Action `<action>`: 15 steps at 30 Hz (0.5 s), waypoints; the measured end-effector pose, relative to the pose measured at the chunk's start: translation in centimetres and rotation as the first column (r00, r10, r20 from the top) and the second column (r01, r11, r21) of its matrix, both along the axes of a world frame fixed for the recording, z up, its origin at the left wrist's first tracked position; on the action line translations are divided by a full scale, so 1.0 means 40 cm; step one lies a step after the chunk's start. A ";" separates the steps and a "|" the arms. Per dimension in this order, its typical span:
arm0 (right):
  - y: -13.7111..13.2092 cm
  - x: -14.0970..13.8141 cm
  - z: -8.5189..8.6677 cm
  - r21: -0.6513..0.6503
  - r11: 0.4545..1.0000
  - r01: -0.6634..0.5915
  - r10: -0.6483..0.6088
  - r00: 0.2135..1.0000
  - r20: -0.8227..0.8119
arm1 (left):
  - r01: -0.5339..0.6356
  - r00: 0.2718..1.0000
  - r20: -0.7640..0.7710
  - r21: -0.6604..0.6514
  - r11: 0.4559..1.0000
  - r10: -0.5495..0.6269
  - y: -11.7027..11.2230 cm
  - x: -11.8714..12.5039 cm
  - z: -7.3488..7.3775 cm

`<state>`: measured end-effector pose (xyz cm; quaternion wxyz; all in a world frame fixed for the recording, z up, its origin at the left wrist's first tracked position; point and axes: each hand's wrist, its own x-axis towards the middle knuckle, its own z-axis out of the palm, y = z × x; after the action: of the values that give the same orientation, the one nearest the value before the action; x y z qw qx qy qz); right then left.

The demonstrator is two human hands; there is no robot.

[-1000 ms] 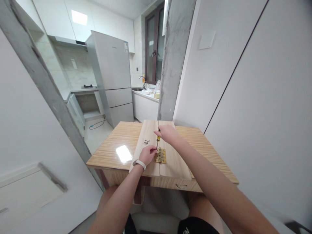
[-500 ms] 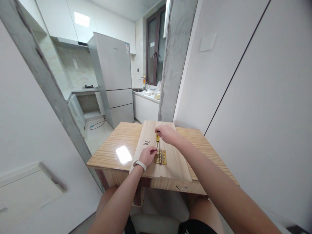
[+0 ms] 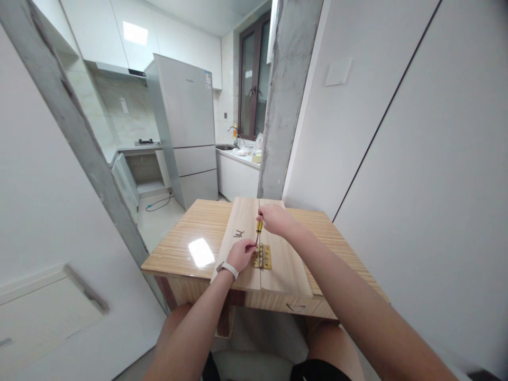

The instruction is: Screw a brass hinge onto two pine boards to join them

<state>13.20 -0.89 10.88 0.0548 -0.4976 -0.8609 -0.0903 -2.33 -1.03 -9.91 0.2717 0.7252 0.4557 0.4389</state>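
My right hand (image 3: 273, 218) grips the yellow-and-black handle of a screwdriver (image 3: 259, 226) from above. Its shaft points down, slightly tilted, to the upper left part of a brass hinge (image 3: 266, 257). Beside the tip, my left hand (image 3: 240, 255) has thumb and finger pinched together at the hinge's left leaf; whatever sits between them is too small to make out. The hinge spans the seam between a left wooden board (image 3: 242, 219) with dark pen marks and a right wooden board (image 3: 282, 272). Holes show in the right leaf.
Both boards lie across a glossy wood-grain table (image 3: 206, 218) with a drawer (image 3: 278, 301) at its front. A white wall (image 3: 397, 174) stands close on the right. Beyond the table are a grey fridge (image 3: 186, 106) and a sink counter (image 3: 238, 172).
The screwdriver's handle has shifted slightly right with my right hand, so it leans more. My left hand stays at the hinge.
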 end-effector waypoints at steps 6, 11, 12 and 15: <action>-0.014 -0.005 0.006 0.014 0.999 0.050 -0.050 0.999 0.009 | 0.003 1.000 -0.015 -0.007 1.000 -0.003 0.001 -0.001 -0.002; -0.016 -0.016 -0.001 0.019 0.992 0.128 -0.127 0.991 -0.028 | -0.001 1.000 -0.021 -0.008 1.000 0.000 -0.002 -0.001 0.002; -0.016 -0.017 -0.004 0.019 0.988 0.152 -0.152 0.988 -0.035 | 0.000 1.000 -0.023 -0.005 1.000 0.000 -0.003 -0.001 0.004; -0.016 -0.018 -0.012 0.020 0.977 0.212 -0.210 0.976 -0.049 | 0.002 1.000 -0.029 0.005 1.000 -0.002 -0.006 -0.002 0.009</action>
<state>12.48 -1.55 10.40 0.0711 -0.5874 -0.8006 -0.0947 -2.40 -1.28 -9.53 0.2638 0.7327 0.4577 0.4291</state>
